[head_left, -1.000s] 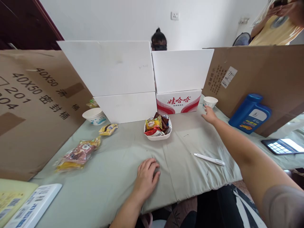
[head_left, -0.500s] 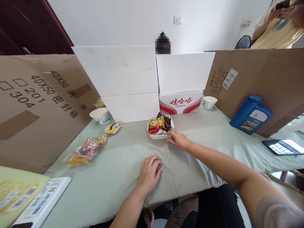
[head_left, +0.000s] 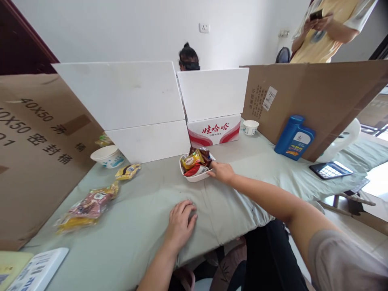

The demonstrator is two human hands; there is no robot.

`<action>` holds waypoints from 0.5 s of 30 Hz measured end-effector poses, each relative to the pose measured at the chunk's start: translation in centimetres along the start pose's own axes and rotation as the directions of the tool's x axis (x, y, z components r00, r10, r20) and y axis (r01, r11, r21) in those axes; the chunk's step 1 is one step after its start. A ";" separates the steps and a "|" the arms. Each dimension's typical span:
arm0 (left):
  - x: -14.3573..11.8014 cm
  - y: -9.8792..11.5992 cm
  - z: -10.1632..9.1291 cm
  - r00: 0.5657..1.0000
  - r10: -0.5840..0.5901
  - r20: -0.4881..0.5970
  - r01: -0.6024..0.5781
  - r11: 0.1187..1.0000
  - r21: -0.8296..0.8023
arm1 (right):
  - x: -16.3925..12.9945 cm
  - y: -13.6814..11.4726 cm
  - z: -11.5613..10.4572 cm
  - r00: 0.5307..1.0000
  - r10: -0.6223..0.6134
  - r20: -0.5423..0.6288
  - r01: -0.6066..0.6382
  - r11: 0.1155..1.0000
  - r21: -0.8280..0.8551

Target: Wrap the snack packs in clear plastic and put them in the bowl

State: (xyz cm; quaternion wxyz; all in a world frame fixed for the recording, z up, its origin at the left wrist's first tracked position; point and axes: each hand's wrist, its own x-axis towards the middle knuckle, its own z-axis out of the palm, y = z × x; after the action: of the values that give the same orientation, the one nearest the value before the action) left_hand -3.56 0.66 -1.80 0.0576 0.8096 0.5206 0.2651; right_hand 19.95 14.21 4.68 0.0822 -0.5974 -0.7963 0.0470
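Observation:
A small white bowl [head_left: 198, 178] stands on the cloth before the white boxes. Several wrapped snacks fill it, among them a yellow packet [head_left: 192, 160], a red packet [head_left: 195, 169] and dark brown packets. My right hand [head_left: 222, 173] reaches in from the right and grips the bowl's right rim, the fingers partly hidden by the packets. Palm down on the cloth, nearer to me, lies my left hand [head_left: 181, 224] with its fingers stretched out and holding nothing.
To the left are a paper bowl [head_left: 108, 157], a yellow packet [head_left: 127, 172] and a bagged snack [head_left: 89, 206]. A white box [head_left: 215, 131] stands behind. At right are another paper bowl [head_left: 251, 127], a blue bottle [head_left: 294, 138] and a phone [head_left: 331, 170]. Two people are beyond.
The view has turned to the right. My right hand has closed on the rim, and the bowl appears slightly further right relative to the box. My left hand stays flat on the cloth.

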 end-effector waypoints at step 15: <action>-0.2 -0.1 0.5 1.000 -0.001 -0.018 0.001 1.000 0.020 | -7.4 19.8 -3.6 0.794 0.582 -0.172 -0.595 0.803 -0.029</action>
State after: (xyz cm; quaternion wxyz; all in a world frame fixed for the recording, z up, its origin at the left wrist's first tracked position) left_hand -3.44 0.64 -2.28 0.0451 0.8074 0.5241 0.2670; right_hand 41.35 12.62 4.26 0.1007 -0.8201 -0.5633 -0.0088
